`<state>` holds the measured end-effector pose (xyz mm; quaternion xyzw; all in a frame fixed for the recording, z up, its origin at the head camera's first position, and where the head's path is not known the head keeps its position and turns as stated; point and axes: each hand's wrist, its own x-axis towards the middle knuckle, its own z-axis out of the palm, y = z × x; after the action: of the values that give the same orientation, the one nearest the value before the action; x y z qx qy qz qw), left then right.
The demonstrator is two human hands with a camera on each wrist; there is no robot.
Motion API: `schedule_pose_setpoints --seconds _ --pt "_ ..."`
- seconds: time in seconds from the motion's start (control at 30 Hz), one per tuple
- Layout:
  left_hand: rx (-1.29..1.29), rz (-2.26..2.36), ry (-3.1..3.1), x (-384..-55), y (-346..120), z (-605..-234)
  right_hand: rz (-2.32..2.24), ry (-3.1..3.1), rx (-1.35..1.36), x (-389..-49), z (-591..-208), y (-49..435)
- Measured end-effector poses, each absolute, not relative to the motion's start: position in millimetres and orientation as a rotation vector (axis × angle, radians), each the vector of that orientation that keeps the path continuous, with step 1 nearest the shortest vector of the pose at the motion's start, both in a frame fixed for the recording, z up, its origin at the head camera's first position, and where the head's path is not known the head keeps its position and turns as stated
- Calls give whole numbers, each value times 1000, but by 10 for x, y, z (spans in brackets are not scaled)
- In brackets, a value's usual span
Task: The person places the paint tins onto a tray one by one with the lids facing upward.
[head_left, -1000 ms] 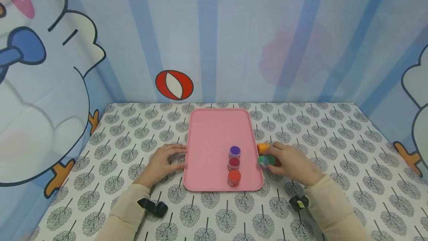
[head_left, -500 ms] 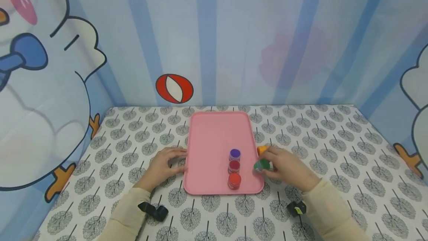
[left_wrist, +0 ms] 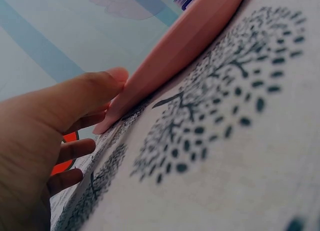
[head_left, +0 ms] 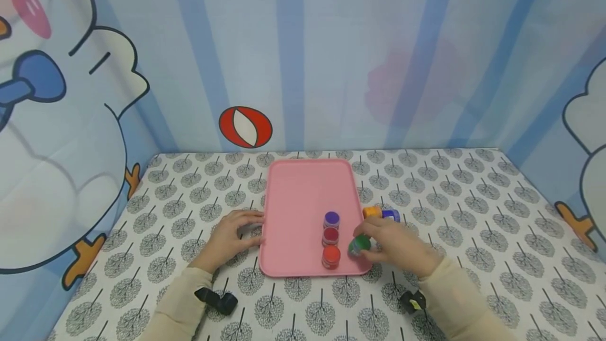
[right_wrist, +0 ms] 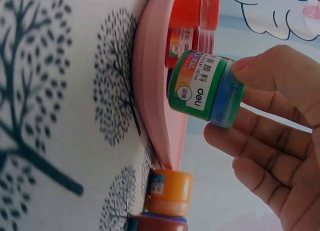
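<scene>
My right hand (head_left: pixel 397 243) pinches a small green paint jar (right_wrist: pixel 197 88) by its lid between thumb and fingers. In the head view the jar is over the right part of a pink tray (head_left: pixel 300 199), and in the right wrist view it is tilted. Inside the tray, a purple-lidded jar (head_left: pixel 332 218), a dark red jar (head_left: pixel 330 236) and an orange-red jar (head_left: pixel 331 256) stand in a row just left of it. My left hand (head_left: pixel 229 238) rests at the tray's left edge, relaxed, its thumb (left_wrist: pixel 107 86) right at the rim.
Outside the tray's right edge lie an orange jar (head_left: pixel 371 212) and a blue jar (head_left: pixel 391 215). The right wrist view also shows a brown jar (right_wrist: pixel 159 223), hidden behind my hand in the head view. A tree-patterned cloth (head_left: pixel 199 188) covers the table, with a printed curtain (head_left: pixel 331 67) behind.
My right hand has carried the green jar leftward from beside the tray to over its right part. The blue jar has come into view. My left hand has stayed put.
</scene>
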<state>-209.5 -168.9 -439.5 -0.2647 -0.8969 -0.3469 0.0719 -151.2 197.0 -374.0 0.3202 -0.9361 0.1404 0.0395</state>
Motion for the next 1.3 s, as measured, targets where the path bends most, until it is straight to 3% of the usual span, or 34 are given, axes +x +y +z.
schedule_pose_setpoints --seconds 1.3 --pt "-796 -1011 -2710 -2097 -1677 -4408 497 -2933 1060 -1480 -3801 1892"
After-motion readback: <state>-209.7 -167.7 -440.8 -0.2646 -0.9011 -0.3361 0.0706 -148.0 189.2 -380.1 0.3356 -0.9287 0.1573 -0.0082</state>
